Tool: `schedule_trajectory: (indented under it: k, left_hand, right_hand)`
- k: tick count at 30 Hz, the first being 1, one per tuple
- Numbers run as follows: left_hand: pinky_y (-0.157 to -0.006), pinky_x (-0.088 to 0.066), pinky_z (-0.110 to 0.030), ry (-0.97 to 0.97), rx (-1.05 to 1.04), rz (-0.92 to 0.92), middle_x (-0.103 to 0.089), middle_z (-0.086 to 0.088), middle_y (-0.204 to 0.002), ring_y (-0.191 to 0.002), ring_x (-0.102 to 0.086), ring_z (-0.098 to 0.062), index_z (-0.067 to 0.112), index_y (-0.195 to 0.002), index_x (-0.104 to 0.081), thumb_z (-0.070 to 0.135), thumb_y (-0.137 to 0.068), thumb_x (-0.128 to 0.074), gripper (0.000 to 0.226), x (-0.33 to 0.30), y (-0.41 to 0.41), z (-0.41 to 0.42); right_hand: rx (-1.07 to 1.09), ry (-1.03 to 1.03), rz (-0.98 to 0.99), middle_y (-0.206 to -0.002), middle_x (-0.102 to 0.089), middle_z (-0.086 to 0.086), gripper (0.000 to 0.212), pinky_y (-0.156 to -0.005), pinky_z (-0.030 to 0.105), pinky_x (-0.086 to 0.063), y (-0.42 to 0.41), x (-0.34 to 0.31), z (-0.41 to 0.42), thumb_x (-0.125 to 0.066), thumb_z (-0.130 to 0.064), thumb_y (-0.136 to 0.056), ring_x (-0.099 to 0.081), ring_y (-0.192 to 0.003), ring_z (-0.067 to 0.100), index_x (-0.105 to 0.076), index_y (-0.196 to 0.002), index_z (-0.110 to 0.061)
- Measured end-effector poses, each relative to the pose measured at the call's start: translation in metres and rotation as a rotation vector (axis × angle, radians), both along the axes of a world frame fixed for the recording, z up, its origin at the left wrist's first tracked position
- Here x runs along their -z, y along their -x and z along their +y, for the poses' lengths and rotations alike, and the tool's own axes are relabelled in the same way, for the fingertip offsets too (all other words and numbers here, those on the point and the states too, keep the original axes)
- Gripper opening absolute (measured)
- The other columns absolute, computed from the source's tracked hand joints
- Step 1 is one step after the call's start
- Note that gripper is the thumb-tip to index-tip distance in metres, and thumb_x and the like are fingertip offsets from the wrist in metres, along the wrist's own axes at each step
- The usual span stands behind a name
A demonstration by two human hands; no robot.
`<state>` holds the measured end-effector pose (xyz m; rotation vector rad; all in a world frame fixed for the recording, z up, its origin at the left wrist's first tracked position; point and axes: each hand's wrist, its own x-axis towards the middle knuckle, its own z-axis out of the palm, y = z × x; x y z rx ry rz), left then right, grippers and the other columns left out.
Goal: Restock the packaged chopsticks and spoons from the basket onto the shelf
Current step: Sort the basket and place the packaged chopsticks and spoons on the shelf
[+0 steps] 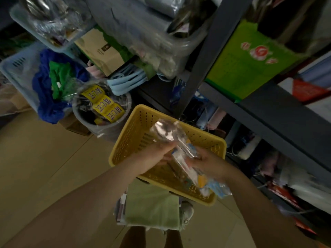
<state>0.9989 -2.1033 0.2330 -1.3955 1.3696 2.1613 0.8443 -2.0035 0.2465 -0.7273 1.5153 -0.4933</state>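
A clear plastic packet of spoons [172,140] is held up over the yellow basket [129,140], its shiny spoon bowls pointing away from the person toward the basket's far rim. Both hands grip it over the middle of the basket: the left hand [154,158] has its fingers closed round the packet's near half, and the right hand [206,161] pinches the same bundle from the other side, fingers curled on the wrapping. More packets [211,187] with blue and yellow printing lie in the basket's near right corner, blurred. The basket rests on a stack topped by a green folded cloth [154,208]. Left of the basket stands a grey bucket [107,127] holding yellow-labelled packs. Right of the basket rises the dark metal shelf [268,111], with a green box [247,65] on an upper level. Beyond the bucket, a pale blue crate [16,68] holds blue and green fabric.
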Motion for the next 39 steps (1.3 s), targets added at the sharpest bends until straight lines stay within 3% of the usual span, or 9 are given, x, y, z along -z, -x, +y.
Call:
schedule_trajectory:
  k: [4,9,14,18,22,26,32,34,39]
  left_hand:
    - [-0.073,-0.054,-0.028,-0.035,-0.469,0.151,-0.067,0.0,-0.094,-0.085,-0.065,-0.016,0.024,-0.092,-0.058,0.024,-0.089,-0.058,0.004,-0.007,0.017,0.016]
    - [-0.07,-0.053,-0.034,-0.007,-0.554,0.139,-0.069,-0.004,-0.087,-0.079,-0.065,-0.019,0.016,-0.091,-0.063,0.016,-0.082,-0.066,0.01,-0.01,0.01,0.018]
    - [-0.055,-0.054,-0.026,-0.2,-0.659,0.195,-0.071,-0.01,-0.081,-0.065,-0.069,-0.019,0.004,-0.101,-0.065,0.015,-0.087,-0.058,0.02,-0.013,-0.002,0.022]
    - [-0.047,-0.051,-0.021,0.002,-0.606,0.025,-0.069,-0.011,-0.073,-0.057,-0.067,-0.016,0.001,-0.085,-0.064,0.006,-0.08,-0.067,0.008,-0.017,-0.014,0.02]
    - [-0.067,-0.044,-0.03,0.252,-0.612,-0.158,-0.064,-0.002,-0.085,-0.08,-0.061,-0.023,0.013,-0.1,-0.061,0.013,-0.075,-0.074,0.029,-0.021,-0.033,-0.006]
    - [-0.062,-0.04,-0.027,0.37,-0.54,-0.237,-0.059,0.004,-0.071,-0.068,-0.057,-0.014,0.021,-0.082,-0.059,0.018,-0.076,-0.073,0.015,-0.022,-0.048,-0.031]
    - [-0.067,-0.056,-0.033,0.48,-0.425,-0.328,-0.071,-0.014,-0.081,-0.067,-0.066,-0.022,0.003,-0.083,-0.07,0.019,-0.074,-0.074,0.02,-0.016,-0.055,-0.048]
    - [-0.051,-0.048,-0.022,0.505,-0.403,-0.306,-0.067,-0.011,-0.075,-0.054,-0.059,-0.013,0.001,-0.086,-0.069,0.018,-0.078,-0.071,0.019,-0.018,-0.056,-0.049]
    - [-0.053,-0.044,-0.02,0.5,-0.39,-0.251,-0.067,-0.006,-0.072,-0.058,-0.059,-0.01,0.007,-0.08,-0.069,0.018,-0.078,-0.07,0.012,-0.027,-0.057,-0.049]
  right_hand:
    - [0.154,0.07,0.005,-0.108,-0.068,-0.006,0.021,-0.092,0.034,-0.051,-0.003,0.01,0.012,-0.052,-0.028,-0.094,-0.064,-0.1,0.013,-0.058,-0.113,-0.035]
    - [0.182,0.188,0.205,-0.124,-0.061,0.001,0.047,-0.098,0.042,-0.047,-0.026,0.008,0.009,-0.047,-0.044,-0.092,-0.059,-0.111,0.017,-0.046,-0.132,-0.021]
    - [-0.007,0.204,0.356,-0.074,-0.056,0.009,0.028,-0.075,0.038,-0.045,-0.048,0.009,0.002,-0.039,-0.026,-0.099,-0.056,-0.077,0.023,-0.056,-0.09,-0.005]
    - [-0.207,0.174,0.358,-0.094,-0.063,0.009,0.034,-0.075,0.028,-0.04,-0.062,0.007,-0.009,-0.031,-0.03,-0.101,-0.059,-0.092,0.024,-0.058,-0.109,-0.01]
    - [0.022,0.077,0.294,-0.066,-0.052,-0.003,0.046,-0.062,0.024,-0.036,-0.059,0.013,-0.025,-0.025,-0.041,-0.099,-0.05,-0.064,0.011,-0.055,-0.07,-0.021]
    - [-0.063,-0.059,0.556,-0.115,-0.066,0.012,0.029,-0.091,0.035,-0.046,-0.052,0.08,-0.026,-0.043,-0.031,-0.096,-0.06,-0.105,0.029,-0.063,-0.106,-0.013]
    - [-0.301,-0.135,0.758,-0.118,-0.063,0.01,0.024,-0.096,0.043,-0.048,-0.068,0.135,-0.026,-0.043,-0.022,-0.093,-0.059,-0.108,0.029,-0.06,-0.11,-0.018]
    - [-0.33,-0.101,0.801,-0.119,-0.062,0.011,0.027,-0.098,0.04,-0.045,-0.069,0.136,-0.025,-0.037,-0.019,-0.096,-0.057,-0.111,0.029,-0.058,-0.113,-0.015]
    - [-0.444,-0.142,0.895,-0.124,-0.061,0.011,0.027,-0.095,0.034,-0.046,-0.054,0.135,-0.023,-0.04,-0.01,-0.096,-0.058,-0.114,0.024,-0.059,-0.114,-0.01]
